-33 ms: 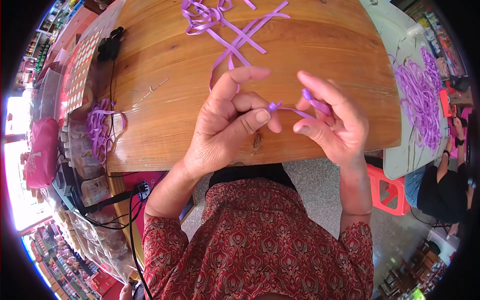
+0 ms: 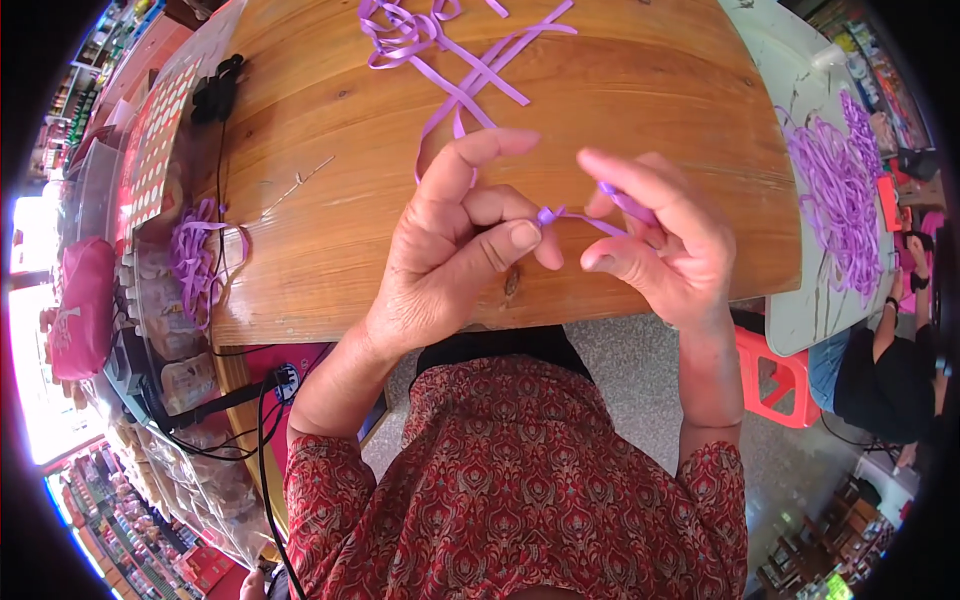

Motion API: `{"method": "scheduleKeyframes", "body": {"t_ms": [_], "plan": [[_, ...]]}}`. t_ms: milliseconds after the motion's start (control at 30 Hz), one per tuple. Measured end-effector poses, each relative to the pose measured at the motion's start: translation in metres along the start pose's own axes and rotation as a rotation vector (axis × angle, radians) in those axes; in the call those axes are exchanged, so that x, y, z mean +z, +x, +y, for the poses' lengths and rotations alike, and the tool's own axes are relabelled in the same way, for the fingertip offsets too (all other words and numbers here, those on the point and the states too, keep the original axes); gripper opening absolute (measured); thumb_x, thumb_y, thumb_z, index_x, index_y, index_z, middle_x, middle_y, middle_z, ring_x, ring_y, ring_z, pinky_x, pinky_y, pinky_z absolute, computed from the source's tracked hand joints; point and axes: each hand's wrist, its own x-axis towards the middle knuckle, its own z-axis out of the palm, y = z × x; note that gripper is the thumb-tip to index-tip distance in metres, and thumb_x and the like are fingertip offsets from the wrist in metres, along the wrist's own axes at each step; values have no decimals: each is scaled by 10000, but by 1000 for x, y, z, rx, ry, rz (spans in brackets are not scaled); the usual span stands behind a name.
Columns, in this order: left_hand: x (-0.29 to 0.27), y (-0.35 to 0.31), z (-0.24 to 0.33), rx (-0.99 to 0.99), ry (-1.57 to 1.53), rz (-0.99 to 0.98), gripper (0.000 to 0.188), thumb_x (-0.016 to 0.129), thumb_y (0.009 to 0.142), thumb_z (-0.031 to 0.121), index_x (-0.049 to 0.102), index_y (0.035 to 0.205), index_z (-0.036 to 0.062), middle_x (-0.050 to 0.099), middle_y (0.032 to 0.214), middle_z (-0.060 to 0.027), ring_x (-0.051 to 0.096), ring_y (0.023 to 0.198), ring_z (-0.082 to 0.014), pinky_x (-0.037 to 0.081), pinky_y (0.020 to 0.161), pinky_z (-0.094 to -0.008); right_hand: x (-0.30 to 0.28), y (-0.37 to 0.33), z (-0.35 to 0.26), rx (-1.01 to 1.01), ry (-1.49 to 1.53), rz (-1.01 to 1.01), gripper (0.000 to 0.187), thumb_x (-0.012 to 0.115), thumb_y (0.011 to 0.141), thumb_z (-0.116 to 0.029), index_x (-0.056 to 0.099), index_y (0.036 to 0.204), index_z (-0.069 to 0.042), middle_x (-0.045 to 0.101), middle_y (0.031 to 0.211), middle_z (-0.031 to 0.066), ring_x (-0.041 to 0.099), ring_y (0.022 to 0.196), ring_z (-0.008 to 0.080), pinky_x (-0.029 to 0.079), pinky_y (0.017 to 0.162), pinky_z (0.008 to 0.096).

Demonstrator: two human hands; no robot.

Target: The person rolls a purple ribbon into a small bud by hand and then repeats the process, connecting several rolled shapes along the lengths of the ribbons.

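Observation:
Between the thumb and a finger of my left hand (image 2: pixel 440 240), a narrow purple ribbon (image 2: pixel 582 217) is pinched, with a small knot in it right at the thumb tip. The left index finger is raised and curved above. From the knot, the ribbon runs across to my right hand (image 2: pixel 665 235), where a strip lies under the index finger and goes in among the curled fingers. My right thumb and index finger are apart; how the other fingers grip the ribbon is partly hidden. More ribbon hangs behind my left hand toward loose purple strips (image 2: pixel 463 95) on the wooden table (image 2: pixel 660 80).
A purple ribbon bundle (image 2: pixel 197 262) hangs at the table's left edge beside black cables. At right, a large purple ribbon pile (image 2: pixel 835 205) lies on a pale table (image 2: pixel 795 325). Below it stands a red stool (image 2: pixel 780 385), with another person (image 2: pixel 880 385) sitting nearby.
My right index finger has come slightly left and bent lower over the ribbon, covering part of it. My left hand and the knot stay in nearly the same place.

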Motion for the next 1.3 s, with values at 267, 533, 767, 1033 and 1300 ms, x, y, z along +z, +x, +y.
{"method": "scheduleKeyframes", "body": {"t_ms": [267, 533, 767, 1033, 1300], "plan": [[7, 1, -3, 79, -88, -166, 516, 518, 911, -46, 268, 1357, 21, 620, 819, -69, 581, 838, -103, 445, 795, -231, 4, 3, 6, -175, 129, -164, 320, 744, 720, -76, 676, 1022, 3, 618, 840, 73, 582, 726, 134, 450, 606, 248], [11, 3, -16, 48, -141, -7, 224, 564, 899, -24, 549, 1122, 0, 600, 892, -43, 565, 858, -94, 438, 779, -221, 7, 0, 1, -341, -151, -52, 253, 738, 718, -47, 676, 955, 16, 626, 806, 86, 566, 632, 149, 437, 529, 249], [11, 2, -18, 93, -163, -21, 103, 597, 882, -18, 648, 969, 1, 561, 858, -2, 507, 782, -54, 399, 692, -203, 8, 0, -2, -307, -155, -40, 345, 755, 685, -60, 680, 1014, 11, 613, 793, 86, 547, 612, 154, 416, 504, 255], [10, 0, -16, 112, 4, 37, 55, 626, 865, -2, 654, 912, 9, 558, 778, 6, 478, 689, -51, 375, 613, -203, 6, 2, 6, -421, -240, -46, 291, 763, 670, -59, 678, 938, 15, 598, 750, 82, 522, 582, 158, 398, 485, 257], [12, -2, -25, 279, 316, 133, 32, 663, 828, -7, 653, 846, 17, 544, 704, -10, 436, 585, -85, 337, 523, -225, 8, -4, 13, -431, -378, -55, 241, 753, 686, -44, 659, 902, 7, 599, 732, 63, 521, 578, 165, 386, 477, 262]]}}
